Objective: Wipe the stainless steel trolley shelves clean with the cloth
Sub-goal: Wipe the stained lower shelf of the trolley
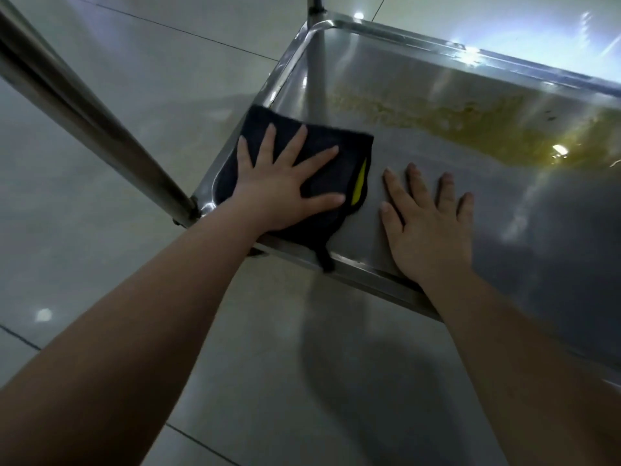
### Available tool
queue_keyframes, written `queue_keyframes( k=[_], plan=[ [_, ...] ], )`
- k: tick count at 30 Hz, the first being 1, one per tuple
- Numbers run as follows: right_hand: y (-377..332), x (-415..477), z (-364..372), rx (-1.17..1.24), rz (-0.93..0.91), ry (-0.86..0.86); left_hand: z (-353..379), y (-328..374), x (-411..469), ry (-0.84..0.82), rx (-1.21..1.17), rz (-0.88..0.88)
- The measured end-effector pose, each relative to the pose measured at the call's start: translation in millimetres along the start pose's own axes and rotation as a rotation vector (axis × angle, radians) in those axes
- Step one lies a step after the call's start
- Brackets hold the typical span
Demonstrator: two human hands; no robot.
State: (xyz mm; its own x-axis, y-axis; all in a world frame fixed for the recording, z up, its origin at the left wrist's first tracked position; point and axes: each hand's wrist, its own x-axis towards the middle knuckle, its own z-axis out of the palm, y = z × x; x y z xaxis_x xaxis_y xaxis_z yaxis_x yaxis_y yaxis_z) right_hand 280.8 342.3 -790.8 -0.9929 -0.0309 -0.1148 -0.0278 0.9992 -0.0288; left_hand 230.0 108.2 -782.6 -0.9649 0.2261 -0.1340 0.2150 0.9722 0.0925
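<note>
Left hand (282,193) lies flat, palm down, fingers (319,157) spread toward 1 o'clock. Right hand (433,230), at its 3 o'clock, lies flat too, its straight fingers pointing toward 12.

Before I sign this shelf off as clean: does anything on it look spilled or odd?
Yes. A yellowish smear spreads along the far side of the stainless steel trolley shelf, apart from the dark cloth with a yellow tag under the flat left hand.

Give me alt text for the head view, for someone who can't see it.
The left hand presses a dark cloth flat on the near left corner of a steel trolley shelf, while the right hand rests flat on bare metal beside it. A yellowish smear runs along the far side.
</note>
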Motion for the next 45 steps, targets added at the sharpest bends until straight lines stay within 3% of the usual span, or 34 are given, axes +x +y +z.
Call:
queue_keyframes(
  k=[7,18,31,42,45],
  plan=[
    [4.4,4.6,-3.7,0.034,0.006,-0.033,-18.2,20.3,98.2,-0.055,-0.002,-0.111],
    [8.6,1.5,-0.5,0.034,-0.001,0.005,2.4,-8.4,-50.4,-0.045,-0.029,0.082],
    [8.4,9.1,-4.4,0.029,0.017,-0.023,-17.7,15.4,89.4,-0.063,0.029,-0.016],
    [13.9,11.0,-7.4,0.072,-0.036,-0.024,3.0,22.2,-2.0,0.004,0.012,0.047],
    [49.5,-6.1,-17.4,0.024,-0.1,-0.049,-3.6,23.6,-0.1,-0.025,0.006,0.024]
  ],
)
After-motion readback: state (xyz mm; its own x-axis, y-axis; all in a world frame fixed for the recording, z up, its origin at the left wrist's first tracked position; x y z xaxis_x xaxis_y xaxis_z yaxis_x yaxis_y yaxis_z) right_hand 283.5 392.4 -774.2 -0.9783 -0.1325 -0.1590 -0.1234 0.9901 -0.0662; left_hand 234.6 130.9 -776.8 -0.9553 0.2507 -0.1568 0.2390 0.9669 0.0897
